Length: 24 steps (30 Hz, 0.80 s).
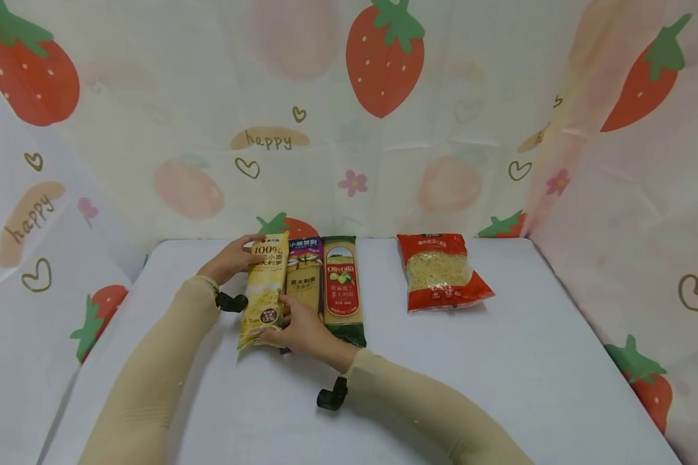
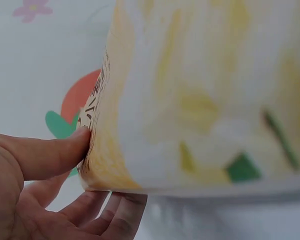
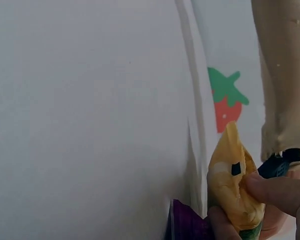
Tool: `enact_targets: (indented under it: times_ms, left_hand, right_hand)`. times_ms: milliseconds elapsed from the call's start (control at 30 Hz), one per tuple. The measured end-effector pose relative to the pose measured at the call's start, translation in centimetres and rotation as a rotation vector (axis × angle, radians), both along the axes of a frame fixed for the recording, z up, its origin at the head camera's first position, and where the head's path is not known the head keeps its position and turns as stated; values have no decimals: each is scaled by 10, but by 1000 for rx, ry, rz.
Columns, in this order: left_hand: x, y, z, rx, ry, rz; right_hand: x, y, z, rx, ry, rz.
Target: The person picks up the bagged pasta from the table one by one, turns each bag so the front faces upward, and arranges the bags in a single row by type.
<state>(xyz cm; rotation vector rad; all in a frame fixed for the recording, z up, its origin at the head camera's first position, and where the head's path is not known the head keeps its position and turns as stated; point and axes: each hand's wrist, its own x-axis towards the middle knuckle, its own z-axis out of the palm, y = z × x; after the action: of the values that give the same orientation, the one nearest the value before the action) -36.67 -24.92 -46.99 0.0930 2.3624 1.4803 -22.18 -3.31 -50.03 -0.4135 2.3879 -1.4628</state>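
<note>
Both hands hold a yellow pasta bag (image 1: 265, 287) marked 100% at the left of the row. My left hand (image 1: 231, 259) grips its upper left edge, and in the left wrist view the thumb (image 2: 65, 150) lies on the front with the fingers behind. Low on the bag's right side, my right hand (image 1: 309, 332) pinches it; the right wrist view shows the thumb pressing the bag's folded end (image 3: 235, 185). Right beside it lies a purple-topped spaghetti pack (image 1: 305, 278), partly covered by the bag and right hand. A green and red Olivoilà spaghetti pack (image 1: 342, 284) comes after that.
A red bag of pasta (image 1: 439, 271) lies apart on the right of the white table (image 1: 535, 361). Cloth walls (image 1: 471, 97) printed with strawberries stand behind and at both sides. Each wrist carries a small black camera (image 1: 333, 394).
</note>
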Motion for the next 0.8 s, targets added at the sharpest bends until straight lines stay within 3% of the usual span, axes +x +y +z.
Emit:
enact_targets:
  times_ms: [367,533,800]
  left_hand:
    - [-3,-10,-17,-6,-29,2]
    - [-3,-12,-18,-27,-9,-13]
    - [10,-11,-18,-123,29,-53]
  right_hand:
    - [-4,-15,8,168,20,33]
    - [-7,-16,8,191,32,53]
    - [-5,-15,8,225,49,140]
